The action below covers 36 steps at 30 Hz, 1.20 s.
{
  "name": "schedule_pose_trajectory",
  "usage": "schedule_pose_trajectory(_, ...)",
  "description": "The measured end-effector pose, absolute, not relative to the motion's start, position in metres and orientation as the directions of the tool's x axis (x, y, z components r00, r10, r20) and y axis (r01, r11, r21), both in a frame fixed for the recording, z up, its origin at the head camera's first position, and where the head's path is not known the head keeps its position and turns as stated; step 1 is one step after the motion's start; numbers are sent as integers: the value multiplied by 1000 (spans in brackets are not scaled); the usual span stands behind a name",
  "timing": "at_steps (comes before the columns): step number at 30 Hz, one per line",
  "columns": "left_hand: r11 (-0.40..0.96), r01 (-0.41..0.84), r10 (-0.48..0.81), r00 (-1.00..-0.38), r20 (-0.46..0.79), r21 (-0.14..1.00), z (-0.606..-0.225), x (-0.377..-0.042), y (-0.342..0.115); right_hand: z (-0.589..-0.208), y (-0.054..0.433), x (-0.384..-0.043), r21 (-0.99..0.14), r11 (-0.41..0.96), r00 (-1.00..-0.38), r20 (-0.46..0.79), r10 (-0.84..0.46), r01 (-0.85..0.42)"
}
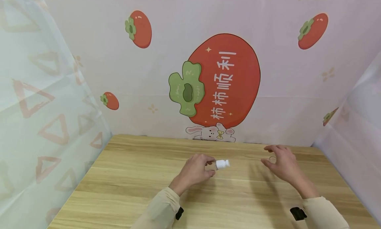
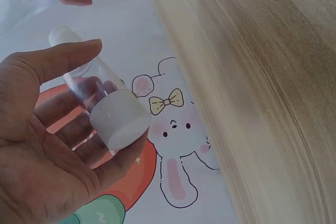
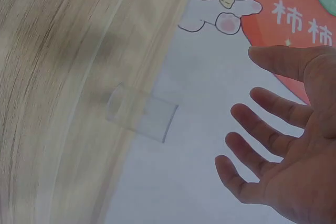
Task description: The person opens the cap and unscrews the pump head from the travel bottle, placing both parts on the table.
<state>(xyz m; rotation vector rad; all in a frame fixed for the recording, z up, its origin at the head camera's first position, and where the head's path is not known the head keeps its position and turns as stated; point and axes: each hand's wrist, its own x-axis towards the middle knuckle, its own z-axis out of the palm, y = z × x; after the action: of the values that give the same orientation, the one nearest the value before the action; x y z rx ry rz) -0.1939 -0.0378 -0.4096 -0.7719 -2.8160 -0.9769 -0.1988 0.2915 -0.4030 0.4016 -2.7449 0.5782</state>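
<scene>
My left hand [image 1: 194, 169] grips a small clear bottle [image 2: 121, 121] with white parts at both ends, thumb on one side and fingers on the other. The bottle lies sideways in the hand, and in the head view its white top [image 1: 222, 164] points right, toward the other hand. My right hand [image 1: 282, 162] holds nothing; its fingers are spread and gently bent. Beside it, a clear cylindrical cap [image 3: 142, 113] stands on the table near the back edge. In the head view that cap is mostly hidden behind the right hand, with only its rim showing between thumb and fingers.
The wooden table [image 1: 134, 182] reaches back to a white cloth wall [image 1: 279, 73] printed with persimmons and a rabbit. More printed cloth [image 1: 44, 100] hangs along the left side, and another sheet [image 1: 357, 123] along the right. Dark straps show at both wrists.
</scene>
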Motion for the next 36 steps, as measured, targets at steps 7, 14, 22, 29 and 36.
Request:
schedule_pose_trajectory(7, 669, 487, 438, -869, 231, 561, -411, -194, -38, -400, 282, -194, -367, 854, -913, 315, -258, -368)
schedule_pose_trajectory(14, 667, 492, 437, -866, 241, 559, -411, -195, -39, -401, 273, -191, -395, 821, -900, 317, -300, -412)
schedule_pose_trajectory(22, 670, 496, 433, -865, 251, 553, -409, -194, -39, -404, 260, -190, -424, 785, -886, 317, -339, -452)
schedule_pose_trajectory(29, 665, 501, 435, -863, 258, 554, -409, -195, -38, -409, 253, -188, -457, 753, -877, 321, -357, -474)
schedule_pose_trajectory(36, 664, 509, 445, -858, 258, 548, -408, -195, -37, -412, 245, -185, -518, 707, -876, 299, -379, -482)
